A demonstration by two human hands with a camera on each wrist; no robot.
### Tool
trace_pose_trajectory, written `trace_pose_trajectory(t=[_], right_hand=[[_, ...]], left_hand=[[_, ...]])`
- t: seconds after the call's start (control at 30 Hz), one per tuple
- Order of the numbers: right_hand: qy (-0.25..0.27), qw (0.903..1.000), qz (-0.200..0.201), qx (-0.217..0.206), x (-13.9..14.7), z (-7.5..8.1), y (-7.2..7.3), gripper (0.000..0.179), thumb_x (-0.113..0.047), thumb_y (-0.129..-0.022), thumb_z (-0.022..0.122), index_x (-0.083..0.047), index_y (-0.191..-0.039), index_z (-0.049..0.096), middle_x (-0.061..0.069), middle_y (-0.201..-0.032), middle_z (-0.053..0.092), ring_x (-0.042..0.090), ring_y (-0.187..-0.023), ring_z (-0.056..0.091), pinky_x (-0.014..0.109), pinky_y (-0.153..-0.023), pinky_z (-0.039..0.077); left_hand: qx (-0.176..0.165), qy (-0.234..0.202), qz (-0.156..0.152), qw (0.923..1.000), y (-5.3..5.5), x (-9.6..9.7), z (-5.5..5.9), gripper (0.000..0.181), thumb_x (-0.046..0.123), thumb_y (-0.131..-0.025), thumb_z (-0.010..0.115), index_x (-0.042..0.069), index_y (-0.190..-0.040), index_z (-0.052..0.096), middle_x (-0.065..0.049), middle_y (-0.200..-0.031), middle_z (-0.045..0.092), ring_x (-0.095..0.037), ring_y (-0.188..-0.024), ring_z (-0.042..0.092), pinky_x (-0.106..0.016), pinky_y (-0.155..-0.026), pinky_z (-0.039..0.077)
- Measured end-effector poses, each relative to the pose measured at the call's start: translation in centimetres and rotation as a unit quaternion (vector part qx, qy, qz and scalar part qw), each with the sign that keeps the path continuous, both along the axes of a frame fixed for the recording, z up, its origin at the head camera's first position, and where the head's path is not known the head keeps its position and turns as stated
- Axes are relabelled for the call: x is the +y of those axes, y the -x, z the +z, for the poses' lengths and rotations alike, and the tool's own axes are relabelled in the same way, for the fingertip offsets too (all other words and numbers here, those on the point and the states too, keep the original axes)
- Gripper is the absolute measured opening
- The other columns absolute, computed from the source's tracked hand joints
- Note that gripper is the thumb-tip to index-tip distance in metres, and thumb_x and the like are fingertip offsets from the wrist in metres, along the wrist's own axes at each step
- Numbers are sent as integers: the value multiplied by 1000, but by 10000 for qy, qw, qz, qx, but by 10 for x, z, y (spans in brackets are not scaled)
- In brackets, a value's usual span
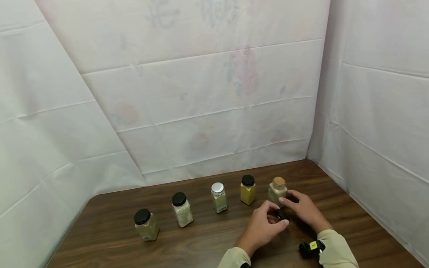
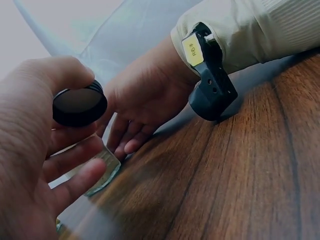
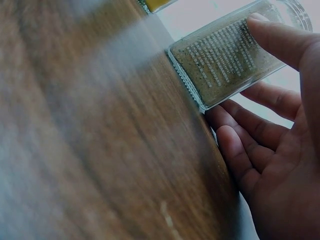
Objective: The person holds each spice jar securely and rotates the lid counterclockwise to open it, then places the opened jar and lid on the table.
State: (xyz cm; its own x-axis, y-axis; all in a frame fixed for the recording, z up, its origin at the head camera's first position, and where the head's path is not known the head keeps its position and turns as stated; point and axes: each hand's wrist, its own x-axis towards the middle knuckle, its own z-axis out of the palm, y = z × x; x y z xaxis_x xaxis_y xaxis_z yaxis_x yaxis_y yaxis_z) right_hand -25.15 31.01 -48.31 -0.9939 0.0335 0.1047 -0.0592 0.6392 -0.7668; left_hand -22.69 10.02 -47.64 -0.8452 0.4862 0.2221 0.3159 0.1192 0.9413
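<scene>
My left hand point(image 1: 261, 226) pinches a black jar lid point(image 2: 80, 106) between thumb and index finger, its hollow underside showing in the left wrist view. The other fingers are loosely bent. Just beyond it, a glass spice jar point(image 1: 276, 192) stands upright without a lid, its top orange-tan. My right hand point(image 1: 307, 211) holds this jar from the right, thumb on the printed face and fingers around the far side. In the right wrist view the jar's greyish-brown contents point(image 3: 220, 57) show through the glass.
To the left stand a yellow-filled jar with a black lid point(image 1: 248, 193), a silver-topped jar point(image 1: 219, 201), a white-filled jar point(image 1: 183, 214) and a black-lidded beige jar point(image 1: 147, 227). White sheets point(image 1: 214, 123) hang behind and beside the wooden table point(image 1: 204, 245).
</scene>
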Motion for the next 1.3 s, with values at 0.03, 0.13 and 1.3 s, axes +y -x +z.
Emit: trace_pose_trajectory(t=[0.03, 0.13, 1.3], right_hand=[[3, 10000, 1, -13, 0, 0, 0, 72, -51, -95, 65, 5, -138, 54, 26, -136, 56, 43, -125, 52, 59, -100, 40], [7, 10000, 12, -57, -2, -1, 2, 73, -52, -95, 65, 4, -139, 53, 26, -136, 56, 43, -126, 51, 60, -101, 40], [-48, 9996, 84, -267, -1, 7, -4, 77, -52, -96, 62, 8, -142, 48, 32, -142, 48, 50, -131, 43, 63, -100, 39]], left_hand=[[20, 26, -1, 10000, 0, 0, 0, 34, 29, -87, 76, 14, -114, 61, 12, -102, 63, -4, -86, 64, -23, -73, 53], [72, 96, -3, 9999, 0, -2, 1, 34, 30, -87, 75, 15, -115, 62, 13, -103, 62, -5, -88, 64, -22, -75, 52], [1358, 1972, 171, 9708, -2, 5, 0, 39, 38, -90, 76, 22, -124, 67, 17, -111, 58, 2, -95, 56, -24, -78, 50]])
